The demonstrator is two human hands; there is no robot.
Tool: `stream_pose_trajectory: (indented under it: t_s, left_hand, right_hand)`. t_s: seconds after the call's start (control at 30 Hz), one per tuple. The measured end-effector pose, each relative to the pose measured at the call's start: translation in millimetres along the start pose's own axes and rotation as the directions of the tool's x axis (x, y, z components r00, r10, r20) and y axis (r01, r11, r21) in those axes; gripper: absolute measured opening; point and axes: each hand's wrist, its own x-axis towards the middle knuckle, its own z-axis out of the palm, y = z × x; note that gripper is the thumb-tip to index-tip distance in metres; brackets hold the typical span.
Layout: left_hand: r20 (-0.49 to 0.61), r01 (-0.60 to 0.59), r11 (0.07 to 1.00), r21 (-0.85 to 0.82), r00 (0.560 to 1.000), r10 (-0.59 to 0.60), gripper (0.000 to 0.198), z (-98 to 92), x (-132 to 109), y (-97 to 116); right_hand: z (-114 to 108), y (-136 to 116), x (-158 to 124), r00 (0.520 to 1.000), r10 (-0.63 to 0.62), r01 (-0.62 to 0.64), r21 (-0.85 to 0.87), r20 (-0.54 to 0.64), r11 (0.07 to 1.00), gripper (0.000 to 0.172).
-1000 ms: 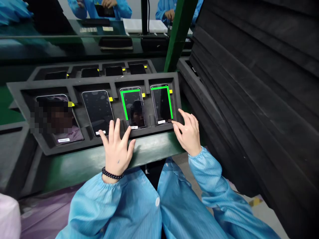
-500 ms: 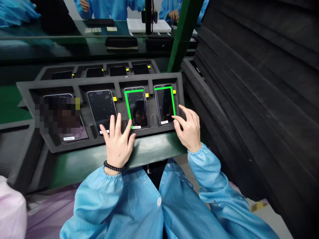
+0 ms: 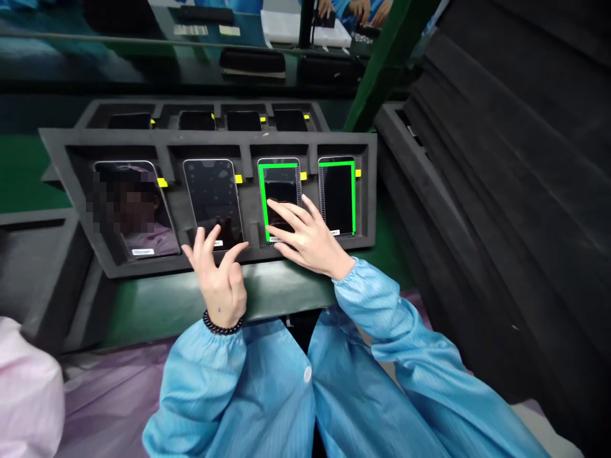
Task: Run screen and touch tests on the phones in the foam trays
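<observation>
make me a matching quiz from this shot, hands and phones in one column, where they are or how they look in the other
1. left hand
2. right hand
3. rightmost phone
4. leftmost phone

a. green frame on screen, no hand on it
b. fingers spread on the green-framed third phone
c. reflection on the screen, no green frame
d. fingers at the lower end of the dark second phone

Pairs: 1-d, 2-b, 3-a, 4-c
</observation>
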Motion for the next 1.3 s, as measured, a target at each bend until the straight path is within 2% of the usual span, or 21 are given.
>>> stream_pose_trajectory:
  t_s: [0.13,0.4,0.8,1.03,1.3]
  left_hand:
    - [-0.045,0.078,0.996,-0.047,0.996,-0.080,0.051,-1.3,2,1]
    - [-0.050,0.114,0.991,-0.071,0.992,-0.118,0.052,-1.8,3,1]
    - [-0.020,0.135,0.989,-0.062,0.990,-0.137,0.052,-3.0,3,1]
    - [-0.024,0.151,0.986,-0.071,0.988,-0.153,0.052,-4.6,4,2]
    - [-0.009,0.183,0.981,-0.067,0.983,-0.184,0.051,-6.3,4,4]
  right_hand:
    - [3,0,-3,0.995,-0.091,0.090,0.025,0.036,0.996,0.029]
    - [1,8,0,0.984,-0.174,0.172,0.042,0.032,0.984,0.026]
    - [1,9,6,0.975,-0.200,0.192,0.087,0.095,0.978,0.029]
    - [-10,14,1,0.988,-0.155,0.154,0.095,-0.002,0.983,0.025]
    - [-5,17,-5,0.982,-0.182,0.180,0.057,0.039,0.982,0.025]
